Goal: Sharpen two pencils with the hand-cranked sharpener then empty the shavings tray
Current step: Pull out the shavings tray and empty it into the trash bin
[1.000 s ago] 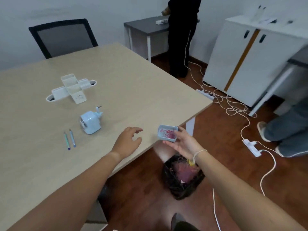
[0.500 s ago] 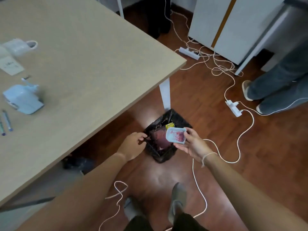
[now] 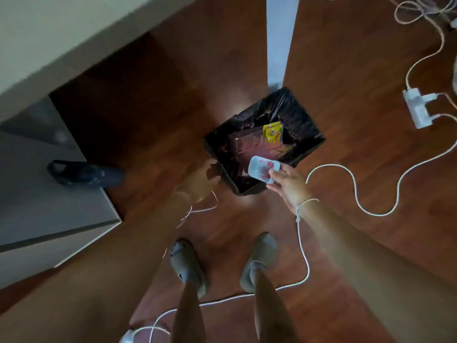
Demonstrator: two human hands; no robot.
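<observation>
Dim, motion-blurred; wide-angle stretch at edges; glare patches on floor (image 3: 249, 105); deep shadow under worktop (image 3: 49, 33).

The black-lined rectangular waste bin (image 3: 304, 134) stands open-topped on the wooden floor. A yellow wrapper (image 3: 273, 131) and pinkish litter lie low inside, leaving its mouth free. The white table leg (image 3: 278, 38) rises just beyond its far corner. The beige tabletop (image 3: 61, 38) overhangs to the far left. White cables (image 3: 356, 194) loop across the floor to the right and near side.
</observation>
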